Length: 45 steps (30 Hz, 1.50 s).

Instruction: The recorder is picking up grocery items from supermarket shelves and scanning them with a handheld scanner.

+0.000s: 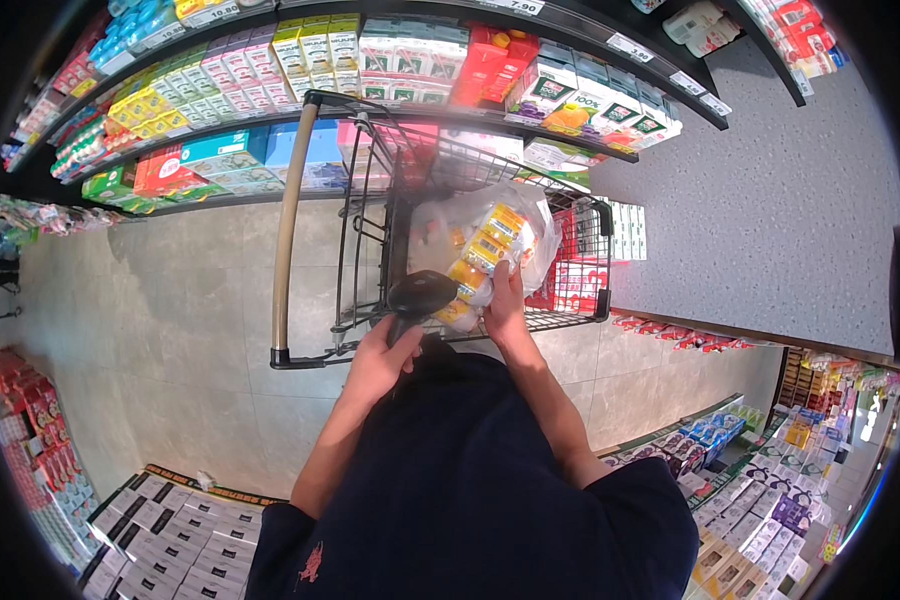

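My left hand [379, 364] grips the handle of a black handheld barcode scanner [422, 292]. The scanner's head tilts over the near side of a black wire shopping cart [566, 320]. My right hand [506, 306] has its fingers around the edge of a shrink-wrapped pack of small white bottles with yellow labels [487, 240]. A translucent plastic bag [544, 206] lies around and behind the pack inside the cart. More yellow-labelled bottles [457, 313] sit just below, close to the scanner; whether they belong to the same pack I cannot tell.
The cart's tan push handle [291, 225] is at its left end. Behind it runs a black shelf of drink cartons [412, 56]. Red and white boxes [581, 285] show at the cart's right end. Stacked white boxes [202, 544] stand behind me on the left, on grey floor tiles [180, 322].
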Each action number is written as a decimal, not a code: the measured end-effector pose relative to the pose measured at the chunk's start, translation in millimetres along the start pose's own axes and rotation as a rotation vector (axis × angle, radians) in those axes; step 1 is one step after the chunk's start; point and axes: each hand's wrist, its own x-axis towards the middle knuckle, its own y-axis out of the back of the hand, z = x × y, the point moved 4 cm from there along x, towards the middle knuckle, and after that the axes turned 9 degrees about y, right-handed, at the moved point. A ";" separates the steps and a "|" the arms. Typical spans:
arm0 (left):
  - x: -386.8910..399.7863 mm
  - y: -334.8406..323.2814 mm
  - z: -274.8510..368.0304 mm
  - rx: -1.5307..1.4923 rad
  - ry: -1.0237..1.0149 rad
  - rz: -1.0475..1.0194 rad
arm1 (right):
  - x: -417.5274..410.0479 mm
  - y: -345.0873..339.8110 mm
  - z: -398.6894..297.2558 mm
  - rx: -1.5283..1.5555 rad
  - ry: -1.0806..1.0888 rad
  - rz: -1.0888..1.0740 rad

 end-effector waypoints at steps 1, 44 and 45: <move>-0.8 -0.6 0.2 -0.016 -0.007 0.003 | -0.8 0.3 -2.4 0.001 0.003 0.003; 23.1 43.5 -31.5 -0.407 -0.075 0.367 | 200.1 -301.4 -262.7 -1.624 1.313 -0.560; 22.5 42.6 -31.9 -0.437 -0.078 0.370 | 208.6 -311.8 -263.9 -1.642 1.378 -0.582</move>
